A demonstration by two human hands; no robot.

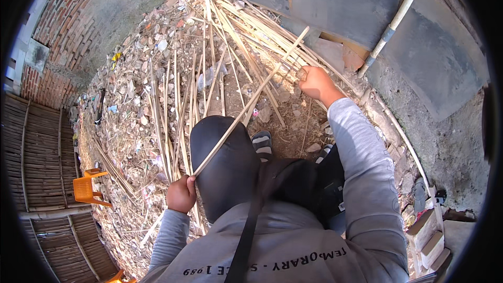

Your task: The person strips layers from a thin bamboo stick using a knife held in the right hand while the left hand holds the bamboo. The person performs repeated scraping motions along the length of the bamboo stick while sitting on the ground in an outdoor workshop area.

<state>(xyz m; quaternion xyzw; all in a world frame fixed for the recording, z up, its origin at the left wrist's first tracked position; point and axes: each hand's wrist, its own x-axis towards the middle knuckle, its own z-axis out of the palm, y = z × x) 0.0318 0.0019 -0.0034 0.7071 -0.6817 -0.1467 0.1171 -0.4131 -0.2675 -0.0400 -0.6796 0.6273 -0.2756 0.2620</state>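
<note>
A long pale bamboo strip (251, 101) slants across my raised left thigh, which has a smooth black covering (230, 167). My left hand (181, 195) is closed round the strip's near end, beside that thigh. Ahead and to the right, my right hand (316, 84) is a fist near the strip's far part. From it a thin, greyish, blade-like tool (287, 65) reaches toward the strip; its handle is hidden in my fingers. I cannot tell whether it touches the strip.
Many loose bamboo strips (246, 18) lie ahead on rubble-strewn ground (139, 84). An orange plastic chair (85, 188) is at the left, by a woven bamboo wall (42, 152). A pale pipe (395, 21) runs along grey panels (346, 0) at the right. My sandalled foot (262, 144) shows below.
</note>
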